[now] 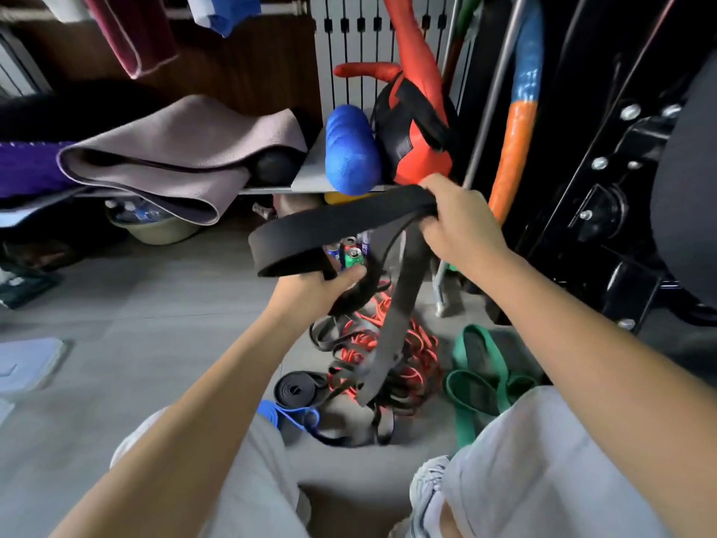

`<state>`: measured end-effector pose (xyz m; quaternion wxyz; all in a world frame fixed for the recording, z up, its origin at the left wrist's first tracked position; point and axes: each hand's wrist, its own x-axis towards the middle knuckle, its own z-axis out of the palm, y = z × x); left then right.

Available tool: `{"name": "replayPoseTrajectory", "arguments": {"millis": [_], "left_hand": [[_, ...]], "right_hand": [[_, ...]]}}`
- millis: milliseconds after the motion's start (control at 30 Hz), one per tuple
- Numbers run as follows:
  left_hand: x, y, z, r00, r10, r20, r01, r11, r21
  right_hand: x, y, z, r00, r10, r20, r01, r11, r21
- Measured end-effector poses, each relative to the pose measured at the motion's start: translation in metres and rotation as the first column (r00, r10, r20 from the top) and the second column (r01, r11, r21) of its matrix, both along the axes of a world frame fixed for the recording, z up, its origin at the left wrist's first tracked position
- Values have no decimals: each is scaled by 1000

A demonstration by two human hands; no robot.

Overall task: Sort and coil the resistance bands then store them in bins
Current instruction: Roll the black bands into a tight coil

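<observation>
Mid-coil on the wide black band (341, 223): left hand (310, 293) is clamped on the loop's near end, right hand (458, 223) is closed around the far end at 2 o'clock, tail dangling toward the tangled floor pile (388, 355) at 6. Next I'd guess: wrap that tail in. No bins visible.

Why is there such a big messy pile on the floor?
Those are resistance bands not sorted yet. The red and black bands lie knotted in one heap on the floor, with a green band sprawled loose beside it. Only the dark band is neatly rolled. Both hands hold a wide black band.
</observation>
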<state>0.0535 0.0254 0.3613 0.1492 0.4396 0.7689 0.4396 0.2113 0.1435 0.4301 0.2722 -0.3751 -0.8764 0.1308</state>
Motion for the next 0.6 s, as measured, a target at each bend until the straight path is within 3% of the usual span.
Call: {"name": "replayPoseTrajectory", "arguments": {"millis": [133, 200, 267, 300, 367, 433, 500, 600], "left_hand": [[17, 11, -1, 970, -236, 48, 238, 971, -32], [25, 15, -3, 969, -212, 126, 222, 973, -68], [25, 17, -1, 956, -91, 280, 101, 995, -22], [24, 17, 1, 938, -19, 345, 8, 999, 31], [15, 16, 11, 898, 74, 434, -135, 985, 111], [4, 10, 22, 840, 102, 533, -222, 961, 166], [-8, -2, 27, 813, 124, 569, -255, 955, 155], [-19, -27, 25, 857, 166, 488, -221, 973, 58]], "right_hand": [[-30, -21, 8, 998, 51, -23, -53, 995, -84], [-44, -32, 17, 993, 81, -88, -89, 992, -85], [-53, -37, 24, 983, 149, -108, -163, 977, -137], [-56, -36, 25, 972, 200, -124, -225, 947, -230], [-53, -31, 24, 925, 290, -246, -377, 781, -497], [-47, -19, 3, 898, 268, -350, -437, 646, -626], [-40, -2, -40, 956, 215, -200, -294, 716, -633], [-21, 14, -130, 958, 186, 217, -15, 791, -612]]}}
